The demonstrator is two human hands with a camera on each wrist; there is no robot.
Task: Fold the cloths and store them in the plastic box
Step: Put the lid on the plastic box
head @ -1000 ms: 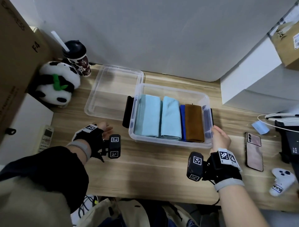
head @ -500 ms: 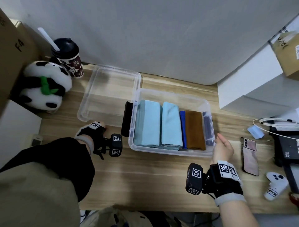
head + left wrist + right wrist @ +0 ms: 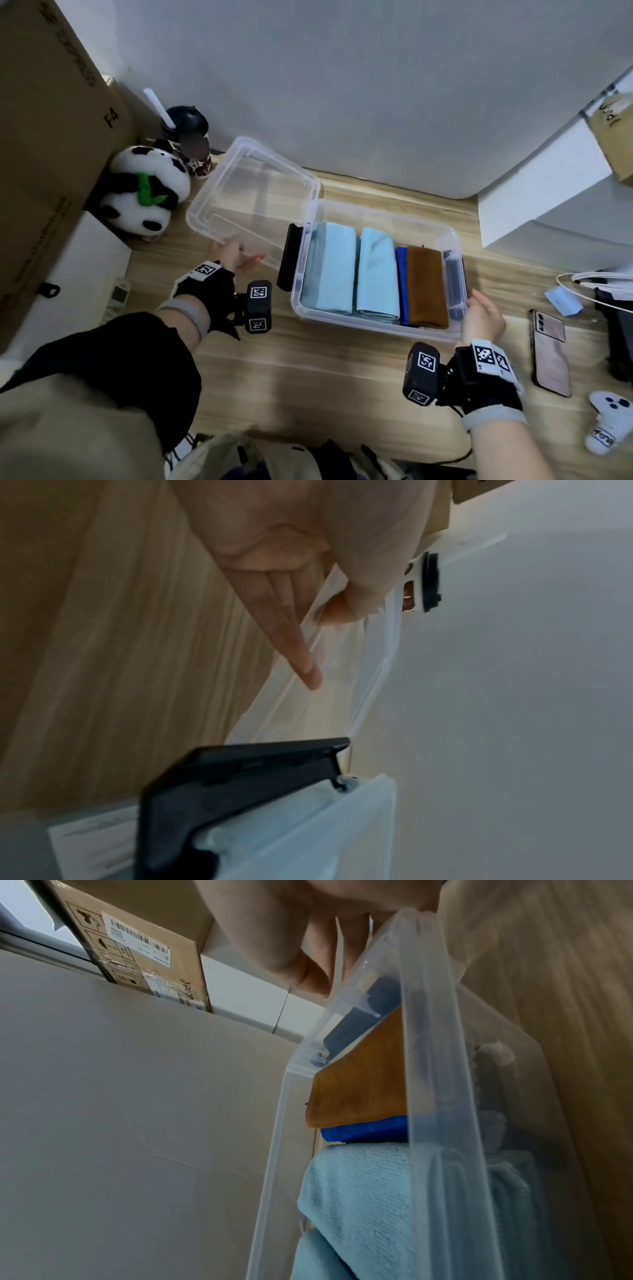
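Head view: plastic box (image 3: pixel 376 322) sits on the wooden table (image 3: pixel 308 387), holding four folded cloths side by side: two light blue cloths (image 3: pixel 329 267), a dark blue cloth (image 3: pixel 401 274), a brown cloth (image 3: pixel 426 284). Left hand (image 3: pixel 236 255) pinches the near edge of the clear lid (image 3: pixel 253 192), which is tilted, its far side raised toward the wall. Right hand (image 3: pixel 483 318) rests against the box's right near corner, fingers at the rim. Black latch (image 3: pixel 291 260) hangs off the box's left end. Panda plush (image 3: pixel 144 192) and cup with straw (image 3: pixel 186 137) stand left of the lid; phone (image 3: pixel 551 353) and white controller (image 3: pixel 606 425) lie at the right.

Left wrist view: thumb on top of the lid's edge (image 3: pixel 342 669), fingers (image 3: pixel 291 642) stretched beneath, lid pinched between them. Latch (image 3: pixel 240 791) below, light blue cloth behind it.

Right wrist view: fingers (image 3: pixel 308 969) curl over the box's rim (image 3: pixel 428 1015) at the corner, gripping it. Brown cloth (image 3: pixel 359 1085), dark blue cloth (image 3: pixel 363 1129) and a light blue cloth (image 3: pixel 359 1191) lie stacked against the clear wall. Cardboard box (image 3: pixel 137 939) behind.
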